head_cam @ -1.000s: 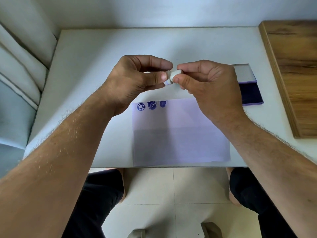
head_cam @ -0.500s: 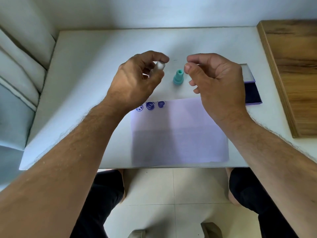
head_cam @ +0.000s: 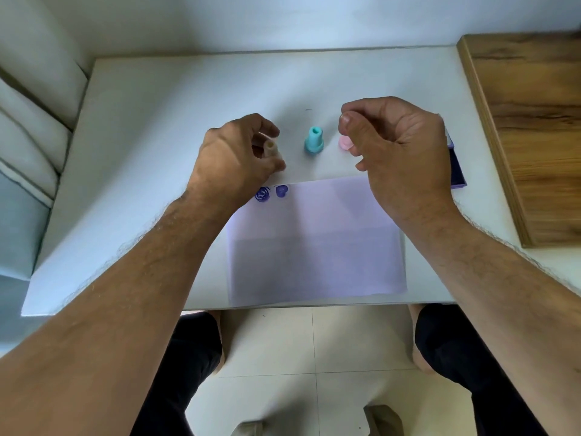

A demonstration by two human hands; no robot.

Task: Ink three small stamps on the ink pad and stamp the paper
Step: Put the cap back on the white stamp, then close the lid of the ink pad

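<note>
A white sheet of paper [head_cam: 317, 243] lies at the table's near edge, with two blue prints [head_cam: 271, 192] showing at its top left corner beside my left wrist. My left hand [head_cam: 239, 158] is closed around a small cream stamp [head_cam: 271, 148], low over the table just beyond the paper. A teal stamp [head_cam: 313, 140] stands upright between my hands. A pink stamp [head_cam: 345, 143] peeks out beside my right hand [head_cam: 396, 143], whose fingers are curled above it; no grip on it shows. The ink pad [head_cam: 457, 171] lies mostly hidden behind my right hand.
A white table [head_cam: 176, 99] carries everything. A wooden board [head_cam: 531, 121] lies along its right side. Cushions sit to the left of the table, and my knees show below its front edge.
My left hand has come down toward the table with the cream stamp. My hands parted a second ago, which uncovered the teal stamp. The pink stamp now shows beside my right hand.
</note>
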